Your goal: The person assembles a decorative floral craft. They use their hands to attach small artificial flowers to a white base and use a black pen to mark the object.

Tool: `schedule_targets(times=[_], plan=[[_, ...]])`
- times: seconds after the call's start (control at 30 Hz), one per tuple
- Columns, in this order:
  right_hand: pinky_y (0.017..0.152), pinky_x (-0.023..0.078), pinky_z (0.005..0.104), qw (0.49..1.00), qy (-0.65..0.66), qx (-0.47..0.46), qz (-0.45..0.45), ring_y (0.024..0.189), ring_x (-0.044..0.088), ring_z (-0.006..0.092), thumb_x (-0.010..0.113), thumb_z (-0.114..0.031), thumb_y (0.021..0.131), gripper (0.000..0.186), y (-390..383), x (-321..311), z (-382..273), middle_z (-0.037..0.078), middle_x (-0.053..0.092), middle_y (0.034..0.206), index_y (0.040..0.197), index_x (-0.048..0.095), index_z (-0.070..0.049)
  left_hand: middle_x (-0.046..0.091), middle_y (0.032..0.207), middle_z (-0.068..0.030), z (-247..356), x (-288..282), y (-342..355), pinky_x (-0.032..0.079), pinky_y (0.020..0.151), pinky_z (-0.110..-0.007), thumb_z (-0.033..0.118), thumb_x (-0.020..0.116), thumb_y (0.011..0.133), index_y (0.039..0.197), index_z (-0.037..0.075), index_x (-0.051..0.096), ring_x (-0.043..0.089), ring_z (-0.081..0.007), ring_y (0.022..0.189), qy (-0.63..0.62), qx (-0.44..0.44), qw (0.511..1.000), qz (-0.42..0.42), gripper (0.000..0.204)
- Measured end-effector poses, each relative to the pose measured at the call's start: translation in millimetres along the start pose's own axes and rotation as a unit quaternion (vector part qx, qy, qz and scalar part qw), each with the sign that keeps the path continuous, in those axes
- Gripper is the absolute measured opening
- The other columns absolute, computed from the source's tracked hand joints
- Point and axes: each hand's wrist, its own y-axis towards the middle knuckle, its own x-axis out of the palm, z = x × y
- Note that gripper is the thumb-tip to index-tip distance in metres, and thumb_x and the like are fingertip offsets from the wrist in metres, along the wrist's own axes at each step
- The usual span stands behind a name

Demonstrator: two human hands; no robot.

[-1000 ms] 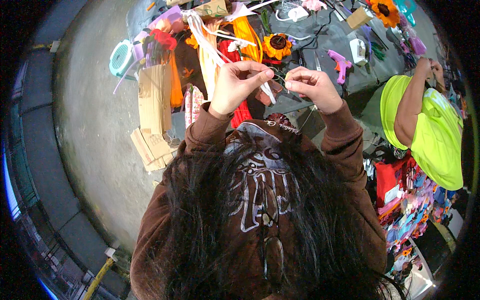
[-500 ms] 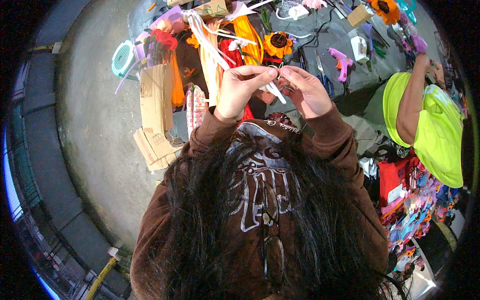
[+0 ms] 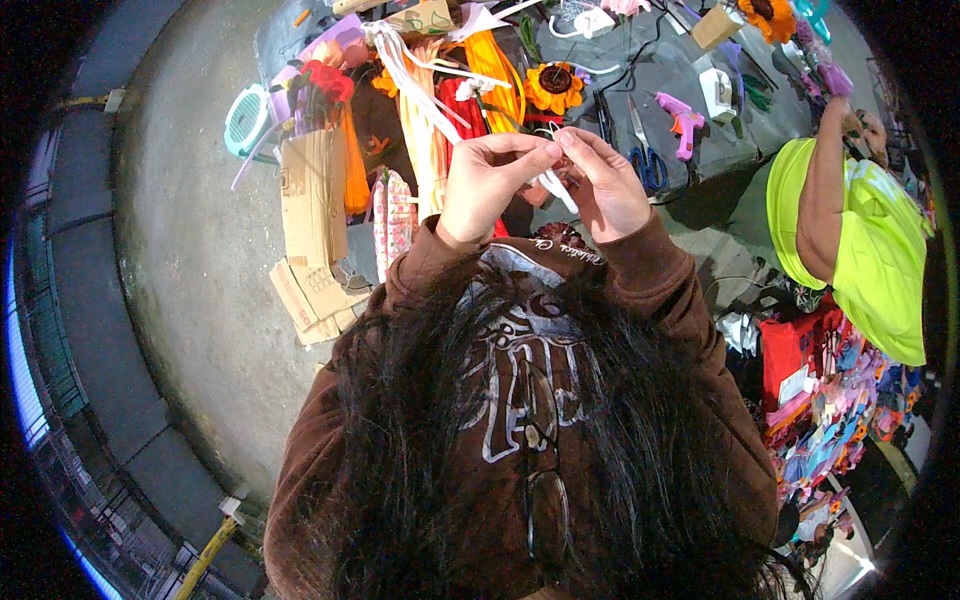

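"Left hand [image 3: 490,185] pinching on my remote feed; on what?"
"Thin pale strand [image 3: 549,128], probably light and springy, I'd take it near its ends; white strip [image 3: 560,191] hangs below, right hand [image 3: 610,188] pinching the strand too"
"Further right?"
"Blue-handled scissors [image 3: 650,167], pink glue gun [image 3: 684,124]"

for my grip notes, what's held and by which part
Left hand and right hand pinch a thin pale strand below its curved top; the fingers hide the exact spot. Whether the white strip below is held cannot be told.

Lone fisheye view from wearer's head, facing steeply down: brown sweatshirt [image 3: 325,470] nearest, hands [image 3: 490,188] beyond, table [image 3: 722,152] farther.
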Motion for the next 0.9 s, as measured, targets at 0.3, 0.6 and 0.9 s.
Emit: schedule_targets(times=[0.3,0.6,0.9], plan=[[0.072,0.047,0.0274,0.987,-0.094,-0.023,-0.13,0.078,0.057,0.0125,0.058,-0.015,0.081,0.021,3,-7,-22,0.005,0.058,0.089,0.097,0.058,-0.001,0.061,0.075,-0.0064,24,-8,-7,0.047,0.061,-0.021,0.012,0.061,0.079,0.089,-0.004,0.06,0.058,-0.0096,0.065,-0.028,-0.064,0.995,-0.076,0.019],[0.069,0.051,0.0294,0.965,-0.165,-0.08,-0.185,0.082,0.055,0.0123,0.058,-0.013,0.081,0.016,8,-6,-17,0.004,0.057,0.088,0.091,0.057,0.0,0.062,0.076,-0.0076,22,-12,-7,0.048,0.062,-0.022,0.009,0.06,0.079,0.09,-0.005,0.06,0.059,-0.0113,0.066,-0.015,-0.043,0.996,-0.074,0.017],[0.072,0.048,0.0265,0.979,-0.118,-0.052,-0.16,0.078,0.056,0.012,0.056,-0.013,0.082,0.017,4,6,-18,0.006,0.059,0.087,0.091,0.058,0.001,0.062,0.084,-0.0105,25,-15,-6,0.049,0.067,-0.024,0.003,0.058,0.078,0.092,-0.006,0.059,0.061,-0.0146,0.071,0.026,-0.044,0.997,-0.061,0.016]])
